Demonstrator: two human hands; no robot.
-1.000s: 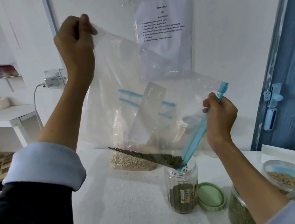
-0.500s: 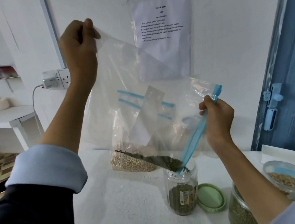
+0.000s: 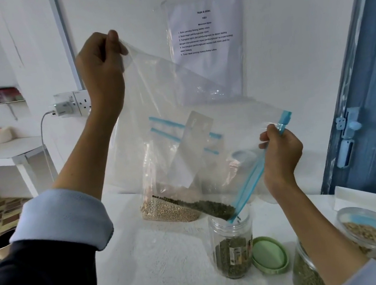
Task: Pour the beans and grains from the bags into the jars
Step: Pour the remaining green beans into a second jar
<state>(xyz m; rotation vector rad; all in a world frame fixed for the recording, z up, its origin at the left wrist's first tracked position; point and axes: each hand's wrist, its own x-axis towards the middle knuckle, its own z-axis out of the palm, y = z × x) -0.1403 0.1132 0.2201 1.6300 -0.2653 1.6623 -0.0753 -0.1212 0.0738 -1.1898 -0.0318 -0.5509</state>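
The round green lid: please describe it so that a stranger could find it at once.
Start at the white table. The round green lid lies flat there, beside the open clear jar of green beans under the clear plastic bag. It is the only green disc; its neighbours are transparent jars.

Soft, even daylight, faint shadows (wide-angle bending at edges).

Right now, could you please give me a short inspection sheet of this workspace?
Surface: white table.
Job's things: tilted zip bag spilling green beans into open jar; green lid beside it; grain bag behind.
Clutter: filled jars at right edge.
Grippers: left hand pinches bag's raised corner; right hand grips its blue zip edge.
Cables: charger cable hanging from wall socket.
Surroundings: instruction sheet on wall, blue door.
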